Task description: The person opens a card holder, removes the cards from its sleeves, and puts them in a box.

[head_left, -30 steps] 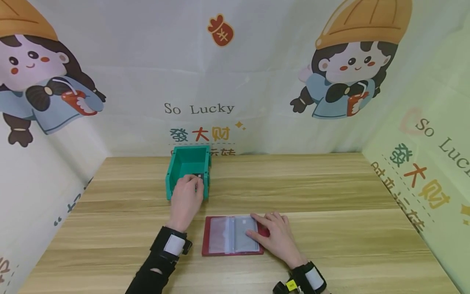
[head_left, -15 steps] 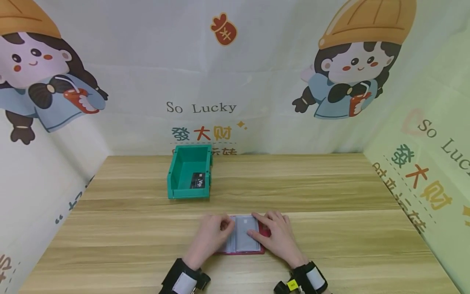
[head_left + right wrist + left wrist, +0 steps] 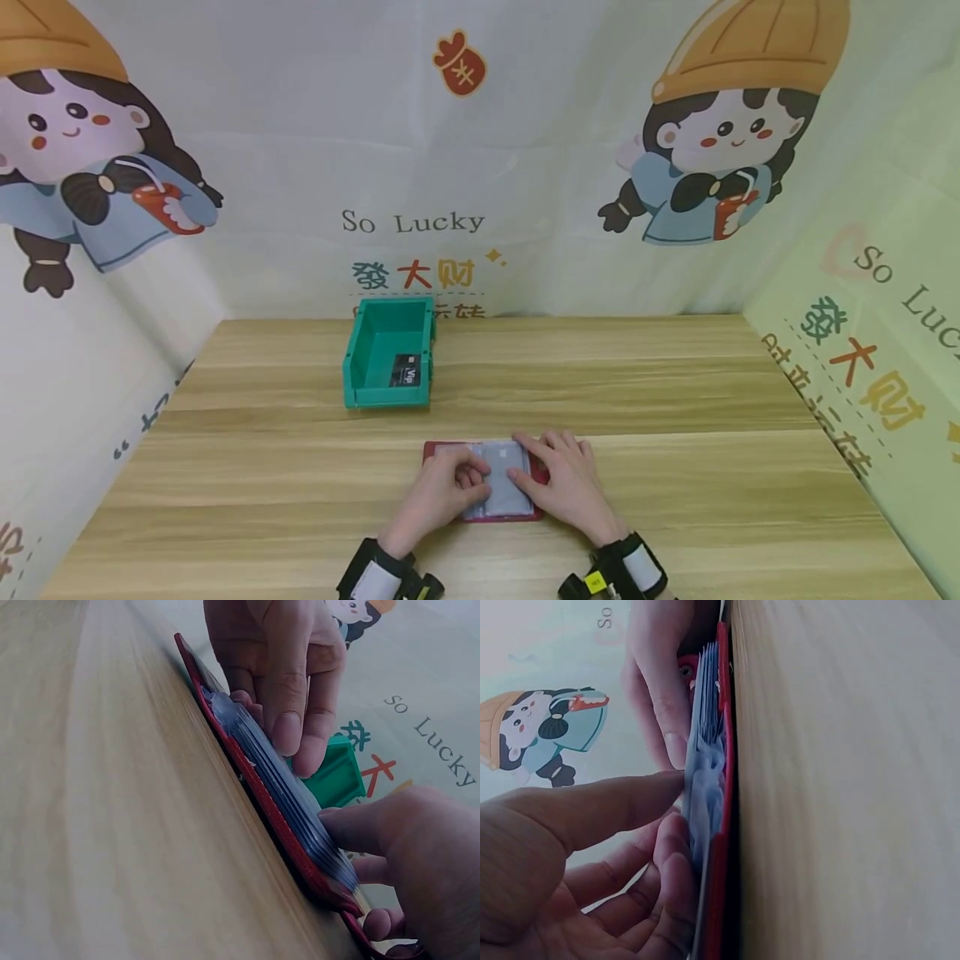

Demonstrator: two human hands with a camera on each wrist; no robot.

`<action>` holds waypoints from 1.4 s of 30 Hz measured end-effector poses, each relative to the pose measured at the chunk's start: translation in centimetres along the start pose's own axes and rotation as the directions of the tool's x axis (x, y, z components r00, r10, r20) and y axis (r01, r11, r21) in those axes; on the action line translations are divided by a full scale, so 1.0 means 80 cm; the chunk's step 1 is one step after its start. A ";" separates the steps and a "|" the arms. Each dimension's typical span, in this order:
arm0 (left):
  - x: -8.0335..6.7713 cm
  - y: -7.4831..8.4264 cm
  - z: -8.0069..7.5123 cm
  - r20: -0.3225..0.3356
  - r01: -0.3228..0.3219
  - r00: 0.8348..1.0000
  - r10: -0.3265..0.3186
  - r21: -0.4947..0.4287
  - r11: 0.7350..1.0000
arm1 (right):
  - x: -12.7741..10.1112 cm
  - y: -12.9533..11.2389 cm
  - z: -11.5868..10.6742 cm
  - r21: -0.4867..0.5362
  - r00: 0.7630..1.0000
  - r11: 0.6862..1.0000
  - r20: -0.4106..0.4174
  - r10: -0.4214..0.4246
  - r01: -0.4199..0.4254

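One cartoon figure (image 3: 82,125) in an orange cap is printed on the pale cloth (image 3: 540,192) at the far left. Toward the middle, at the back of the wooden table (image 3: 637,383), stands a green bin (image 3: 387,397); a black card (image 3: 406,370) marked "Vip" lies inside, near its front right corner. Nearer the person, a black strap (image 3: 378,571) circles the left wrist. The left hand (image 3: 441,485) covers much of the left half of a red card holder (image 3: 506,477), which lies unfolded on the table in front of the bin. Its fingers are bent and its thumb reaches the clear sleeves (image 3: 281,780); one cannot tell whether they pinch anything. The right hand (image 3: 570,487) rests on the holder's right side, fingers extended rather than clenched, thumb against the sleeves and forefinger at the top corner. Another black strap (image 3: 626,567) circles the right wrist. Farther right, a second cartoon figure (image 3: 697,179) is printed on the cloth.
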State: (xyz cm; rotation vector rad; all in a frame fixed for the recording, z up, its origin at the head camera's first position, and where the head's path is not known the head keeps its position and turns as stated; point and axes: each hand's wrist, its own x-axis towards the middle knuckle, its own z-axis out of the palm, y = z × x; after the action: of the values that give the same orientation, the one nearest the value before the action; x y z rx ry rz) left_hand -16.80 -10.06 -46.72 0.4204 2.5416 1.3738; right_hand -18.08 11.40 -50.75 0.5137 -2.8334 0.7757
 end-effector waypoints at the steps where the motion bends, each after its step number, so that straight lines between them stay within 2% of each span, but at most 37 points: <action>1: 0.000 -0.001 0.000 0.007 0.005 1.000 -0.005 -0.012 1.000 | 0.000 0.000 0.001 0.002 1.000 1.000 -0.003 -0.001 0.001; 4: -0.001 -0.003 0.002 0.013 0.017 1.000 -0.017 -0.033 0.999 | -0.001 0.000 0.002 0.020 1.000 1.000 -0.025 -0.003 0.003; 10: -0.002 -0.003 0.002 0.015 0.054 0.998 -0.053 -0.052 0.997 | -0.002 0.000 0.004 0.129 0.997 0.992 -0.075 0.009 0.001; 17: -0.001 -0.003 0.004 -0.009 0.069 0.998 -0.070 -0.039 0.997 | -0.004 0.001 0.005 0.288 0.992 0.957 -0.125 0.003 0.033; 24: 0.001 -0.004 0.005 -0.039 0.061 0.997 -0.062 -0.029 0.998 | -0.005 0.003 0.004 0.407 0.970 0.889 -0.203 -0.136 0.210; 28: 0.001 -0.006 0.004 -0.052 0.053 0.997 -0.055 -0.037 0.998 | -0.004 0.006 0.006 0.435 0.936 0.833 -0.227 -0.267 0.343; 31: 0.002 -0.006 0.004 -0.052 0.056 0.997 -0.059 -0.041 0.998 | -0.004 0.008 0.007 0.433 0.915 0.806 -0.221 -0.339 0.403; 36: 0.002 -0.005 0.003 -0.048 0.083 0.995 -0.085 -0.055 0.995 | -0.007 0.006 0.007 0.406 0.908 0.812 -0.156 -0.389 0.418; 42: 0.002 -0.006 0.004 -0.093 0.104 0.989 -0.113 -0.099 0.990 | -0.008 0.004 0.007 0.355 0.905 0.834 -0.110 -0.412 0.423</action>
State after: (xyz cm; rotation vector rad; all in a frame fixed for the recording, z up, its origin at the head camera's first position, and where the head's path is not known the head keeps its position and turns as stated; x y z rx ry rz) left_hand -16.94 -10.03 -47.33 0.1982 2.5226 1.4999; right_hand -17.64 11.55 -51.56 1.1203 -2.4024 1.2080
